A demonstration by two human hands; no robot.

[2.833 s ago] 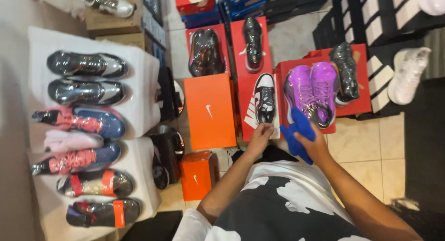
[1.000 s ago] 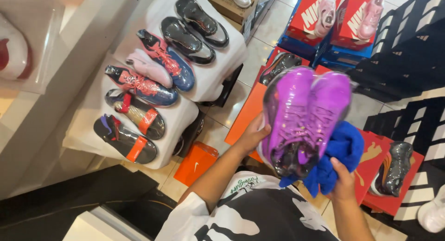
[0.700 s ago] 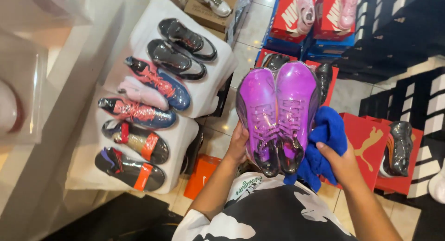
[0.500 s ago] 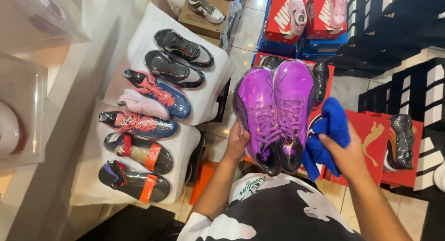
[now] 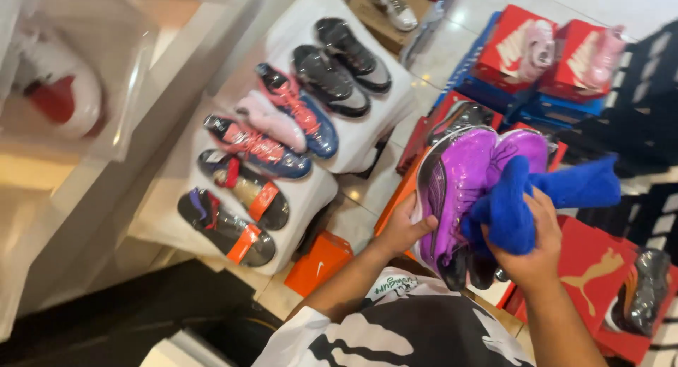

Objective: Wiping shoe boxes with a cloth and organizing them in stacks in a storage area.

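Shoes crowd the white display block [image 5: 311, 190] at the left (seven, toe to heel). Nearer, the purple pair of shoes [image 5: 466, 190] is held up over red boxes [image 5: 586, 261], left hand [image 5: 402, 229] fingers curled around its side; right hand [image 5: 526, 243] fingers press a bunched blue cloth [image 5: 519, 204] against it.

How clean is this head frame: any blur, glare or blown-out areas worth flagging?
Head view: tilted, with motion blur softening the blue cloth and the right hand; the purple shoes in the left hand show glossy highlights; the clear box at upper left is hazy and out of focus; the white stand and pale floor tiles look overexposed.
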